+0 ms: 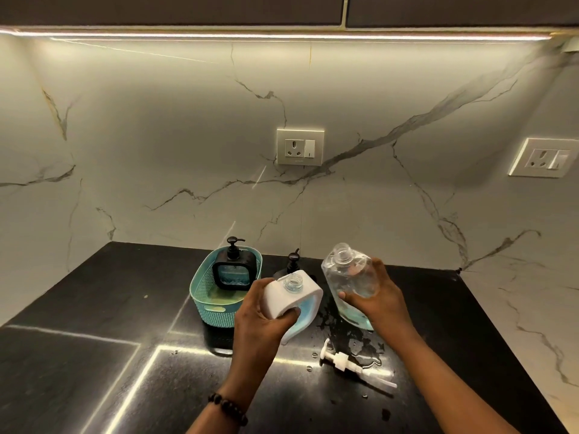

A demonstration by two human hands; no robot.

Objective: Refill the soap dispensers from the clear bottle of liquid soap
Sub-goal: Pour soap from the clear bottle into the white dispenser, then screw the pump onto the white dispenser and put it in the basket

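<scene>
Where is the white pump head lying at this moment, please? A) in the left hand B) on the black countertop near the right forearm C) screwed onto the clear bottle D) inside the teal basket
B: the white pump head lies loose on the wet black countertop, apart from both open-necked containers.

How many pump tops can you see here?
3. A black pump on the dispenser in the basket, another black pump behind the white dispenser, a white pump lying on the counter.
</scene>
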